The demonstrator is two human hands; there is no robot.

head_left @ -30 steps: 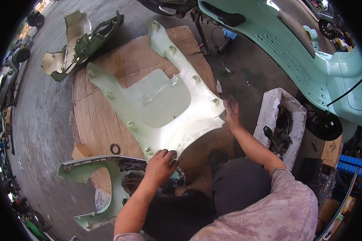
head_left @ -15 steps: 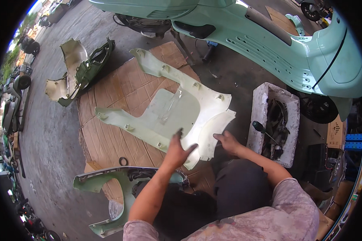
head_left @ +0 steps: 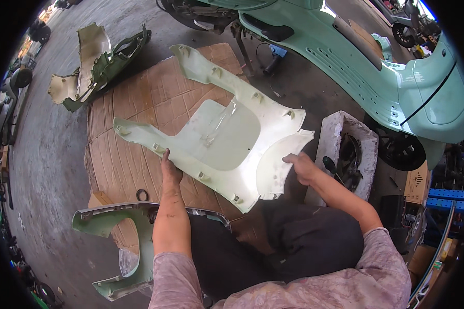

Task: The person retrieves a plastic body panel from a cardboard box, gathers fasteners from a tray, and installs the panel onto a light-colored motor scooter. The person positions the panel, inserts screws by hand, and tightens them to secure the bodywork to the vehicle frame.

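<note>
A large pale green plastic scooter body panel (head_left: 273, 147), forked at its far left end, is held above the cardboard with its clip-studded side up. My left hand (head_left: 171, 169) grips its near long edge, beside one of the clips. At the panel's right end, my right hand (head_left: 303, 168) is closed on the curved edge, thumb on top. Within the fork lies a pale green sheet (head_left: 237, 141) crossed by a shiny clear strip; whether it is attached, I cannot tell.
Flattened cardboard (head_left: 126, 113) covers the floor. A green curved panel (head_left: 145, 257) lies by my left leg, near a black ring (head_left: 142, 194). Dark green panels (head_left: 95, 72) sit far left. A white foam box (head_left: 368, 154) of parts stands right, below a mint scooter (head_left: 355, 77).
My left hand has shifted leftward along the panel's near edge and taken hold there. The right hand and the panel's right end have moved slightly right and away; my view has also shifted.
</note>
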